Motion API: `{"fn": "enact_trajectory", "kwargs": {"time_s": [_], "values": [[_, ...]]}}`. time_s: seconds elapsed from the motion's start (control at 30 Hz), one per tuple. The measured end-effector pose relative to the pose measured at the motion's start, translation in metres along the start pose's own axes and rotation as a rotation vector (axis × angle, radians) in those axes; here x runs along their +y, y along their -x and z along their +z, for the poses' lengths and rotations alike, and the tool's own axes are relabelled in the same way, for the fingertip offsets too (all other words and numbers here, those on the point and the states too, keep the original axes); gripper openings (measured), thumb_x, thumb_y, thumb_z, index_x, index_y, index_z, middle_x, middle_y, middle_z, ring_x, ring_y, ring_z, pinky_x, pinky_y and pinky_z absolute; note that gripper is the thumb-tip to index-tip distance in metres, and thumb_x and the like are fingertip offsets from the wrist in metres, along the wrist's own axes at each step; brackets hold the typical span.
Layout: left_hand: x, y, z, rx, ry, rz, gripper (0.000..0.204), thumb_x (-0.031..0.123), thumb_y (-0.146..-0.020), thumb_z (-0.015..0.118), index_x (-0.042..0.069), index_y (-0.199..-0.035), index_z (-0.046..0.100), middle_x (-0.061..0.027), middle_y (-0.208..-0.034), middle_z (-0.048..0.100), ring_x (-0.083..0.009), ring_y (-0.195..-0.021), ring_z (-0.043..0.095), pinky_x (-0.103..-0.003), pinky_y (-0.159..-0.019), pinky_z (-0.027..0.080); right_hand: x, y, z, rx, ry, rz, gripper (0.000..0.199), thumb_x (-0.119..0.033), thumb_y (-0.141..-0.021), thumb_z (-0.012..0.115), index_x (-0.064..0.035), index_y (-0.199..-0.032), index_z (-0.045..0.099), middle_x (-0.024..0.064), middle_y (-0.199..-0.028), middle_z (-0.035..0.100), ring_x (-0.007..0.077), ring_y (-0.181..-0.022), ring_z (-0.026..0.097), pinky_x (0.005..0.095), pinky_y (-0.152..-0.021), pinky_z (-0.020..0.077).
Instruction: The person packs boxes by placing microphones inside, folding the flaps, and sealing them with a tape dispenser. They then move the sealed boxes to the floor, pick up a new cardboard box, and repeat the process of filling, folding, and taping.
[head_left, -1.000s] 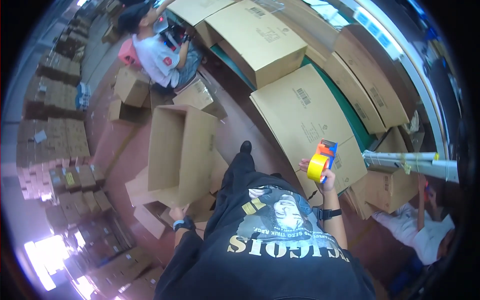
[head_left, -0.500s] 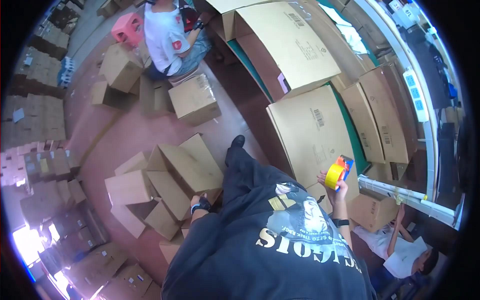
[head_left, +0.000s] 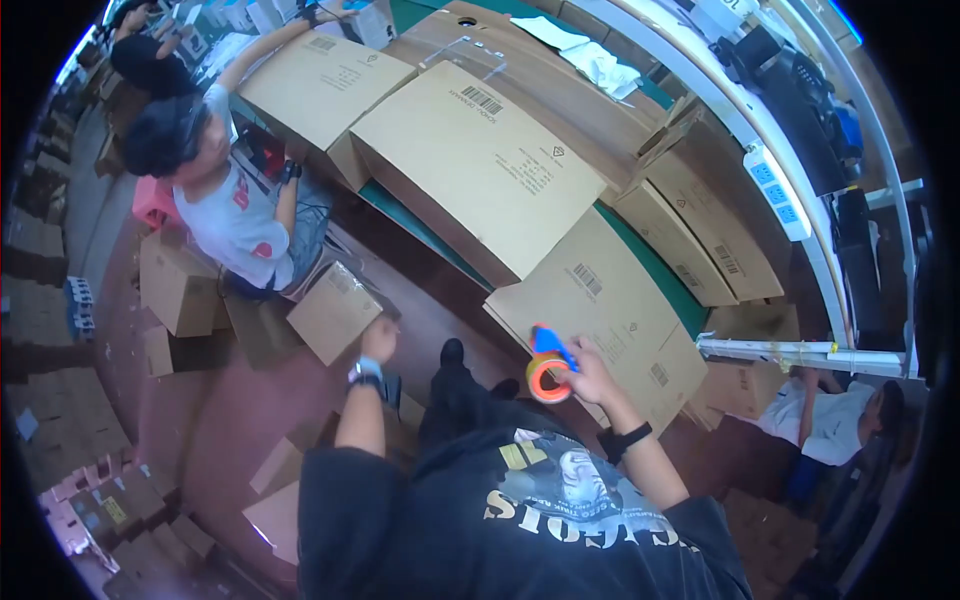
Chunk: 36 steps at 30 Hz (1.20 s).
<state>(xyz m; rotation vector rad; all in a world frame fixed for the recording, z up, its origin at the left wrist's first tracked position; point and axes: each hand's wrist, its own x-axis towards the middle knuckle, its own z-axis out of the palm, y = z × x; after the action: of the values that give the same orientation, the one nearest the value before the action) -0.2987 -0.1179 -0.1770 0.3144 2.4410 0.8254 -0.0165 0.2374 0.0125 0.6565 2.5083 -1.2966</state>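
Note:
My right hand [head_left: 592,376] grips a tape dispenser [head_left: 546,366] with a blue and orange body and a yellow roll, holding it above the near end of a flat closed carton [head_left: 590,300] on the table. My left hand [head_left: 380,340] is smeared by motion, with its fingers hard to make out. It is nearest to a closed cardboard box [head_left: 335,312] on the floor; whether it touches the box I cannot tell. Partly behind my left forearm are open cardboard boxes [head_left: 280,466].
Another large carton [head_left: 480,160] lies farther along the green-edged table. A co-worker in a white shirt [head_left: 240,215] sits beyond the floor box, reaching over a carton. Another person [head_left: 835,420] is at the right. A power strip [head_left: 777,192] hangs on the white frame.
My view has swung toward the table. My left hand has left the open boxes and moved forward. My right hand has brought the tape dispenser leftward, nearer the table's edge.

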Motion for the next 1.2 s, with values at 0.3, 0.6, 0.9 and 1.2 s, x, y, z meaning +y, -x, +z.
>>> {"fn": "enact_trajectory", "kwargs": {"time_s": [0.3, 0.6, 0.9, 1.2], "values": [[0.171, -0.231, -0.106, 0.536, 0.32, 0.267, 0.037, 0.014, -0.087, 0.065, -0.001, -0.12, 0.059, -0.0222, -0.119, 0.064, -0.0359, -0.107, 0.063, -0.04, -0.092, 0.05, -0.078, -0.126, 0.037, 0.08, 0.222, 0.125, 0.059, -0.031, -0.073, 0.074, -0.0042, -0.123, 0.061, 0.0272, -0.128, 0.05, 0.0447, -0.124, 0.046, 0.0439, -0.104, 0.042], [0.203, -0.326, -0.121, 0.823, 0.47, 0.186, 0.034, 0.003, -0.086, 0.061, -0.003, -0.119, 0.059, -0.0232, -0.128, 0.056, -0.0397, -0.112, 0.058, -0.042, -0.093, 0.047, -0.114, -0.214, 0.058, 0.237, 0.153, 0.398, 0.061, -0.032, -0.079, 0.07, -0.0037, -0.13, 0.055, 0.0268, -0.131, 0.054, 0.0432, -0.121, 0.051, 0.0481, -0.103, 0.0413], [0.23, -0.336, -0.161, 0.796, 0.36, 0.397, 0.015, 0.01, -0.091, 0.059, 0.0, -0.1, 0.066, -0.0263, -0.088, 0.066, -0.0449, -0.08, 0.061, -0.047, -0.073, 0.05, -0.163, -0.229, 0.014, 0.464, -0.036, 0.522, 0.052, -0.031, -0.081, 0.071, 0.0001, -0.121, 0.059, 0.024, -0.102, 0.068, 0.0427, -0.102, 0.063, 0.0498, -0.09, 0.0479], [0.391, -0.312, -0.246, 0.708, -0.162, 0.712, 0.031, 0.031, -0.093, 0.06, 0.004, -0.079, 0.067, -0.0232, -0.079, 0.065, -0.0443, -0.073, 0.062, -0.052, -0.065, 0.048, -0.107, -0.204, -0.163, 0.614, -0.339, 0.458, 0.031, -0.021, -0.082, 0.063, 0.0065, -0.096, 0.068, 0.0147, -0.086, 0.07, 0.0216, -0.083, 0.066, 0.0353, -0.075, 0.0484]]}}
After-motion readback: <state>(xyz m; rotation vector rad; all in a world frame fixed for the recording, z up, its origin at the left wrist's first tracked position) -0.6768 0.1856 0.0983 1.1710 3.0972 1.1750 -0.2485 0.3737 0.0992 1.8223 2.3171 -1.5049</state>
